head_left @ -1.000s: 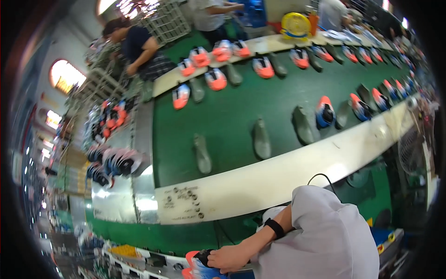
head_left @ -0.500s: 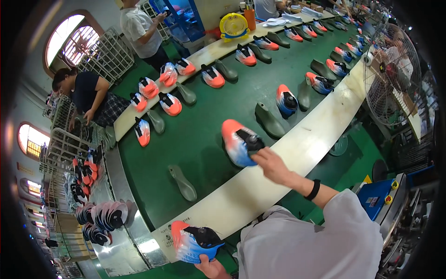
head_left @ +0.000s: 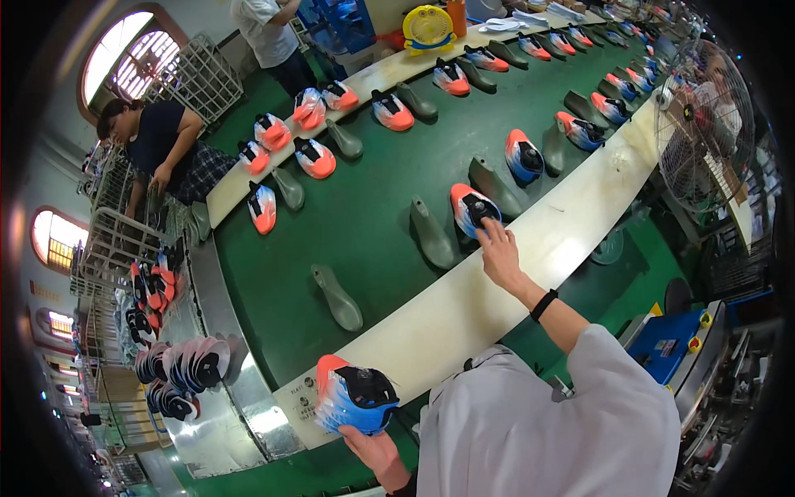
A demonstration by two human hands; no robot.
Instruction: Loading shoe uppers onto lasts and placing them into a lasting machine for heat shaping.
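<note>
The left hand [head_left: 373, 451] grips an orange, white and blue, black-collared shoe [head_left: 356, 398] at the near-left corner of the long green table [head_left: 373, 228]. The right hand [head_left: 502, 257], fingers slightly spread, touches a matching shoe [head_left: 469, 207] near the near edge, between grey-green foot-shaped lasts [head_left: 432, 236].

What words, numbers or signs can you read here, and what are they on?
White ledge: black print, next to the shoe in the left hand; I won't copy out its words.
Blue machine: a small pale label, too small to read.
Wall: a brown sign, too small to read.
Shoe: no words I can make out.
</note>
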